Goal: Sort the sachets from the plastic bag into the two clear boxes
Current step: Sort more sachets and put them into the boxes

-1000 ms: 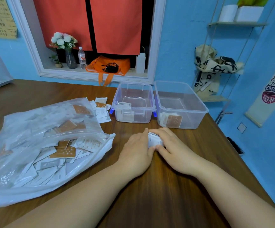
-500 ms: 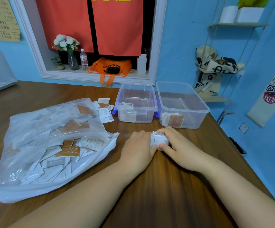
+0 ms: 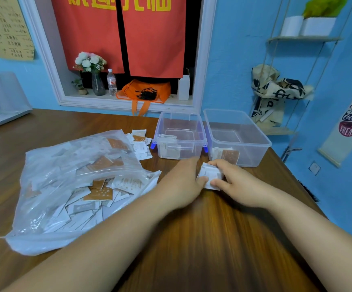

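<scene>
Fig.: small stack of white sachets (image 3: pixel 209 175) pinched between both hands just above the table (image 3: pixel 213 239), directly in front of the gap between the 2 clear boxes. Left hand (image 3: pixel 181 184) holds the stack's left edge w/ its thumb. Right hand (image 3: pixel 236 182) clamps the right edge, thumb below and index finger over the top. Hands close together, joined by the stack.

Left clear box (image 3: pixel 179 142) holds white sachets. Right clear box (image 3: pixel 255 157) shows a brown one at its front wall.

Plastic bag (image 3: pixel 76 186) lies to the left on the dark wood-grain table, full of mixed white and brown sachets. Loose sachets (image 3: pixel 140 145) sit between the bag and the left box.

Beyond: blue wall (image 3: pixel 229 60), white-framed recess w/ red curtain (image 3: pixel 150 39), flowers (image 3: pixel 90 62), water bottle (image 3: pixel 111 82), orange bag (image 3: pixel 145 91). Hanging shelf (image 3: pixel 303 39) at right.
</scene>
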The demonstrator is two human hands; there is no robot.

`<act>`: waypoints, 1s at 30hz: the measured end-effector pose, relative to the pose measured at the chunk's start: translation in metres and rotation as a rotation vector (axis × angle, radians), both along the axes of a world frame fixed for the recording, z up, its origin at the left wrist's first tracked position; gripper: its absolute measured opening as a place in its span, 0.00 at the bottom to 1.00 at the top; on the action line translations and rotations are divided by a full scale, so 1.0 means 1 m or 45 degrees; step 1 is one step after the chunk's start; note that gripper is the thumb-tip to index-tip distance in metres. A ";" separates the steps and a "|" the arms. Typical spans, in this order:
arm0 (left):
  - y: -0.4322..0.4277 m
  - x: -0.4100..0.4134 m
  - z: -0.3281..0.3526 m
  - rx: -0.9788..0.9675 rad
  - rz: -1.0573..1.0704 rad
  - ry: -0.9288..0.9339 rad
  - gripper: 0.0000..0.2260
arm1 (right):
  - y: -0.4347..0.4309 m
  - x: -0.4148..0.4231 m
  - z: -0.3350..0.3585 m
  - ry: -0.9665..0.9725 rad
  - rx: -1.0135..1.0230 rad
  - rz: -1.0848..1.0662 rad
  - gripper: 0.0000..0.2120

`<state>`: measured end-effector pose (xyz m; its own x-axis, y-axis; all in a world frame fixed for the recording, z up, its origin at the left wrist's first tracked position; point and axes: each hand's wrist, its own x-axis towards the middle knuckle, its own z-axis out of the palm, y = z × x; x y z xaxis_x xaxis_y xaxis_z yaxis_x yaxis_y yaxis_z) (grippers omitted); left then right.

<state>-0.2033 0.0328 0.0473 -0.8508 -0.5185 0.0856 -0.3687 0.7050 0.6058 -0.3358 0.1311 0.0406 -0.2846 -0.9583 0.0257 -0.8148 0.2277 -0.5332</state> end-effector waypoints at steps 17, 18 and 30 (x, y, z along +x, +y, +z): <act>-0.125 -0.022 0.003 0.123 0.259 0.232 0.32 | -0.188 -0.048 0.044 -0.235 -0.075 -0.186 0.13; -0.127 -0.023 -0.003 0.141 0.246 0.281 0.29 | -0.196 -0.049 0.041 -0.222 -0.041 -0.179 0.13; -0.140 -0.026 -0.025 0.161 0.241 0.348 0.36 | -0.224 -0.064 0.023 -0.234 0.246 -0.073 0.12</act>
<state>-0.2294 -0.1068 0.0220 -0.6930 -0.6860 0.2217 -0.2981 0.5527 0.7782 -0.3999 -0.0927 0.0633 -0.3213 -0.9227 -0.2131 -0.6915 0.3823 -0.6129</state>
